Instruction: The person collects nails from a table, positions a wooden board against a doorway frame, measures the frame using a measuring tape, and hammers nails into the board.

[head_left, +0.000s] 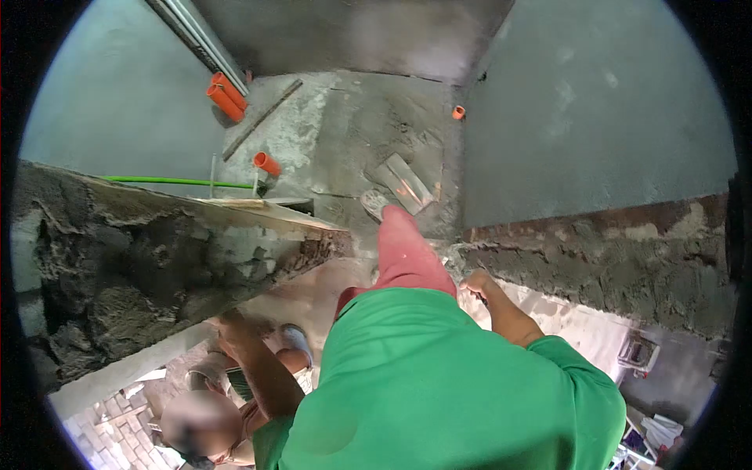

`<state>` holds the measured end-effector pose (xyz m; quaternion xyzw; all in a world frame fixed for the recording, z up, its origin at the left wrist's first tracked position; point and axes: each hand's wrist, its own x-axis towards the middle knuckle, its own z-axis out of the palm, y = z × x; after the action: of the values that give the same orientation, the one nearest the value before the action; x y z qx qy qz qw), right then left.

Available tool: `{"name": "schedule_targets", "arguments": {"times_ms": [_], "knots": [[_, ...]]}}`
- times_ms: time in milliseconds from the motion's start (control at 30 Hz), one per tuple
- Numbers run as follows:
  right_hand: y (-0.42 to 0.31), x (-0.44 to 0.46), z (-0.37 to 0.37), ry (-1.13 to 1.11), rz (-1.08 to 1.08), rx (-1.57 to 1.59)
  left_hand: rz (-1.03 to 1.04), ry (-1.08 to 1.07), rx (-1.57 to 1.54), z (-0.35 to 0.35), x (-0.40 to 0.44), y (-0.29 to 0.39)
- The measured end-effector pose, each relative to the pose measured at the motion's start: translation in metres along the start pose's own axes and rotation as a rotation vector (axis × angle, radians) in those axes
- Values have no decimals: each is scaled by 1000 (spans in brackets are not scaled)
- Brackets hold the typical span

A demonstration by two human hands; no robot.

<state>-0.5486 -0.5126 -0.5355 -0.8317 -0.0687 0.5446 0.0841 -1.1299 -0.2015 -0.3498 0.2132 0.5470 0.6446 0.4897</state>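
You seem to be working at the right wall [595, 274], right hand [475, 283] curled around a dark object [481, 298] beside it, left hand [227, 323] by the left wall [157, 270], grip unclear, and the next move likely calls for steady footing.

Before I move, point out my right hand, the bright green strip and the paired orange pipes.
Right hand [476, 283]: head view, on the middle of the hand.
Green strip [180, 182]: head view, about midway along its length.
Orange pipes [225, 103]: head view, on the side of the nearer pipe.
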Motion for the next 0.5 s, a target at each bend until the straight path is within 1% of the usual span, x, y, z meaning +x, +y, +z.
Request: {"name": "schedule_targets", "arguments": {"times_ms": [67,133,200,233,267,333,367,400,467,500], "knots": [[-32,13,-10,-27,-30,-85,-27,21,-1,-3,-4,-4],[-67,19,-17,-30,-61,-104,-41,41,11,-2,-6,-5],[-105,31,-29,-71,-41,-131,-53,66,16,3,-6,-4],[-121,39,-32,-98,-103,-158,-54,75,9,9,-5,-5],[-135,46,-37,-116,-116,-178,-57,97,24,9,-8,-6],[-164,66,-50,-161,-34,-181,-61,129,33,20,-7,-10],[-175,76,-56,-134,-75,-231,-62,146,33,27,-8,-10],[-182,88,-64,-158,-87,-266,-65,163,40,35,-10,-11],[-202,114,-76,-329,-57,-410,-75,187,47,48,-10,-15],[-219,128,-79,-362,-80,-483,-78,201,46,58,-11,-15]]}}
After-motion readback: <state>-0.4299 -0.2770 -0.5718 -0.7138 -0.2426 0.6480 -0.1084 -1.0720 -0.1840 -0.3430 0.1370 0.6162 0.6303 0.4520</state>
